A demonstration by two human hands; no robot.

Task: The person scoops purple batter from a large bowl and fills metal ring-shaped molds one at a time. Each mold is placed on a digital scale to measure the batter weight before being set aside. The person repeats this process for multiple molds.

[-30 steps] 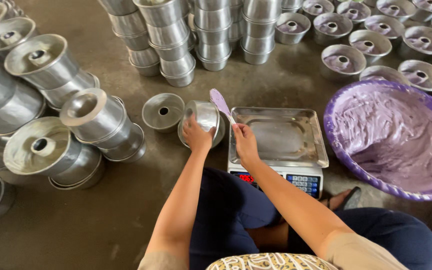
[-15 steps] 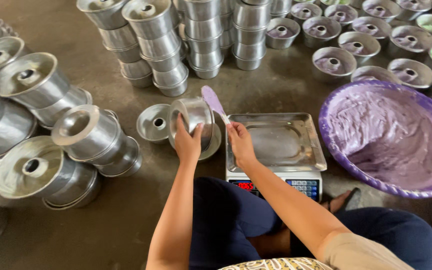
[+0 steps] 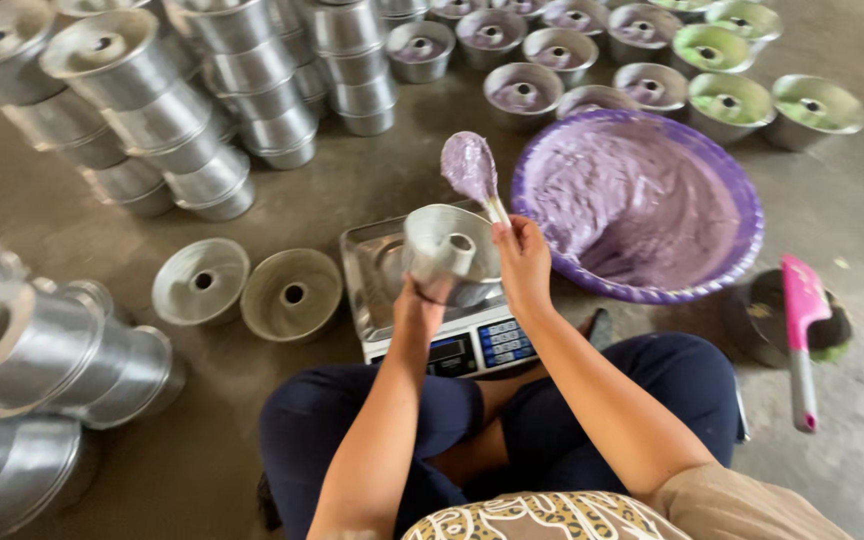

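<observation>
My left hand (image 3: 422, 300) holds an empty metal ring cake tin (image 3: 450, 250) tilted above the tray of a digital scale (image 3: 404, 290). My right hand (image 3: 524, 262) grips the handle of a spatula (image 3: 472, 170) whose blade is coated with purple batter, raised just beyond the tin. To the right of the scale sits a large purple basin (image 3: 742, 200) full of purple batter.
Two empty ring tins (image 3: 202, 282) (image 3: 292, 295) lie left of the scale. Stacks of metal tins (image 3: 202, 120) stand at the far left and near left. Filled tins with purple and green batter (image 3: 727, 100) line the far right. A pink spatula (image 3: 802, 330) rests on a dark bowl at right.
My left hand lifted the tin off the floor and brought it over the scale. My right hand now holds the spatula loaded with purple batter. The view shifted right.
</observation>
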